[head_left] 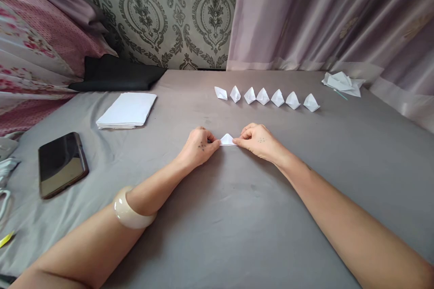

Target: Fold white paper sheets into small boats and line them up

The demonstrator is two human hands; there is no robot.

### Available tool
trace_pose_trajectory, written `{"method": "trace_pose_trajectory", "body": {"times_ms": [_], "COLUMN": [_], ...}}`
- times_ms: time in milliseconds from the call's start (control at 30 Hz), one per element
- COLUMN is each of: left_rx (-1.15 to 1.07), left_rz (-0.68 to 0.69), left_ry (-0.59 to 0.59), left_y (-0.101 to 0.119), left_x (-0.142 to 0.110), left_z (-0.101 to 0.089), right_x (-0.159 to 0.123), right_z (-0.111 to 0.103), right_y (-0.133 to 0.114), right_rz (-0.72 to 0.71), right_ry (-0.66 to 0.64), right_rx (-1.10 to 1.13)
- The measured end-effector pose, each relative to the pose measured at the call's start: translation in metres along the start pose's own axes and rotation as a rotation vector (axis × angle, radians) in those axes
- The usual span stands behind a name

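As I look down through the head view, my left hand [199, 146] pinches one end of a small folded paper [227, 139] near the middle of the grey cloth [237, 226], my right hand [260, 141] pinches the other end, and beyond them seven white paper shapes [262, 96] sit in a row

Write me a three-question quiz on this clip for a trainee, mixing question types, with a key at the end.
1. True or false: the left hand and the right hand both pinch the small folded white paper.
2. Count: how many folded white pieces are lined up in the row beyond the hands?
3. Fill in the blank: the pale bangle is worn on the person's ____ arm.

Key: 1. True. 2. Seven. 3. Left.
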State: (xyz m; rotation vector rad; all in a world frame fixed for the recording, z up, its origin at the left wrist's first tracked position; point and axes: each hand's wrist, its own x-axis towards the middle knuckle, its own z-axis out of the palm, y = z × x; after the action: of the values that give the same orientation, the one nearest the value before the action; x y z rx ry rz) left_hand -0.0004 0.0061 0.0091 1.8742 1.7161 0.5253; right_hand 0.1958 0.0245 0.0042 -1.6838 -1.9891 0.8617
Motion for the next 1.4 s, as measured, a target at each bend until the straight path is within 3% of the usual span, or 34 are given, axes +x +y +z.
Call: {"method": "trace_pose_trajectory", "body": {"times_ms": [133, 233, 333, 400, 533, 900, 1100, 1200, 1300, 1400], "left_rx": [0.057, 0.148, 0.249, 0.301, 0.374, 0.51, 0.536, 0.591, 0.655, 0.683], "left_rz": [0.087, 0.326, 0.57, 0.625, 0.642, 0.618, 0.611, 0.595, 0.584, 0.575], "left_ry": [0.047, 0.103, 0.02, -0.022, -0.012, -0.039, -0.029, -0.045, -0.041, -0.021], "left_y": [-0.005, -0.007, -0.006, -0.006, -0.005, 0.001, 0.002, 0.004, 0.006, 0.006], "left_x": [-0.001, -0.004, -0.007, -0.009, -0.011, -0.016, -0.019, -0.021, -0.024, -0.027], "left_z": [0.005, 0.009, 0.011, 0.01, 0.009, 0.006, 0.008, 0.009, 0.011, 0.01], "right_x": [0.001, 0.002, 0.001, -0.001, -0.003, 0.001, -0.004, -0.01, -0.023, -0.037], "right_z": [0.001, -0.001, -0.008, -0.013, -0.016, -0.007, 0.002, 0.006, 0.012, 0.017], "right_y": [0.001, 0.001, -0.001, -0.002, -0.004, 0.005, 0.009, 0.006, -0.003, -0.013], "right_rz": [0.0, 0.014, 0.017, 0.037, 0.078, -0.003, -0.051, -0.142, -0.323, -0.426], "right_ry": [-0.012, -0.036, -0.084, -0.115, -0.122, -0.085, 0.038, 0.107, 0.163, 0.107], "right_rx": [0.012, 0.022, 0.064, 0.117, 0.162, 0.099, -0.064, -0.094, -0.123, -0.273]}}
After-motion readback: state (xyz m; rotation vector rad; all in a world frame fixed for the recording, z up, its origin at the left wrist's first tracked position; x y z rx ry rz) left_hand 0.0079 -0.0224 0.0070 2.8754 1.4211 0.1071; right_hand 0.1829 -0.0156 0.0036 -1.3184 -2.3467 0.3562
